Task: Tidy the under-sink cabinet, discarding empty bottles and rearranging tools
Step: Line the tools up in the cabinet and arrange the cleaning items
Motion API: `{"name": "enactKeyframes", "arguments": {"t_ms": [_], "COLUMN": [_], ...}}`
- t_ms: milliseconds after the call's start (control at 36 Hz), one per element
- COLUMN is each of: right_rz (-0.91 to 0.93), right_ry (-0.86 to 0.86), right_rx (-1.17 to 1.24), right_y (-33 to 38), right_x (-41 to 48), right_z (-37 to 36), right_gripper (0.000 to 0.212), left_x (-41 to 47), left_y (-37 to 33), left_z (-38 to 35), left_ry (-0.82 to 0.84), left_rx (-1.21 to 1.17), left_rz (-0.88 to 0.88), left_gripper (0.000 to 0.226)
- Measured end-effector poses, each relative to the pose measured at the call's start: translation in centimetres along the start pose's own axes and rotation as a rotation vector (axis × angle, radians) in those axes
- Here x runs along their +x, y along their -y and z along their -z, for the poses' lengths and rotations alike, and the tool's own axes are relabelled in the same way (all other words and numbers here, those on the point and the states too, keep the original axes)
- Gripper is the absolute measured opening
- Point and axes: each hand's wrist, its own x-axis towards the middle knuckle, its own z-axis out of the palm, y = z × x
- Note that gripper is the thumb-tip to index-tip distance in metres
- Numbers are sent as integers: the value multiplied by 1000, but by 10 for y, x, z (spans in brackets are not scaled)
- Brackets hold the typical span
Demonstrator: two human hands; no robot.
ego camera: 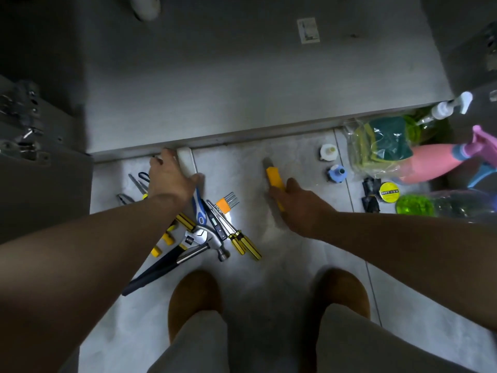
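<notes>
Gripping a white object [185, 162], yellow knife [274, 181]: both hands.

On the grey tiled floor [282, 265] before the steel cabinet base [242, 84], your pile of yellow-handled tools [204, 232] lies left, the yellow utility knife [274, 181] centre, the bagged green sponges [382, 146] and pink spray bottle [433, 162] right.

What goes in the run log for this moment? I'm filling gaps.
left hand: grips white object | right hand: grips yellow utility knife | tool pile: on floor
</notes>
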Motion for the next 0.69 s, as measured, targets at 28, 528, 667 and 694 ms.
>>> {"name": "enactKeyframes", "arguments": {"t_ms": [28,528,667,694], "right_rz": [48,166,93,55], "right_ry": [23,-5,-52,-31], "right_rx": [-41,142,297,368], "right_y": [9,31,29,30], "right_x": [0,12,5,3], "right_z": [-1,2,16,21], "right_gripper": [60,64,43,42], "left_x": [2,15,6,3], "left_y": [-2,-9,-14,-17], "left_z": [-1,5,17,21], "left_ry": [10,172,223,268], "left_rx": [5,-272,-469,-555], "left_rz": [37,221,243,259], "left_gripper": [75,35,25,20]}}
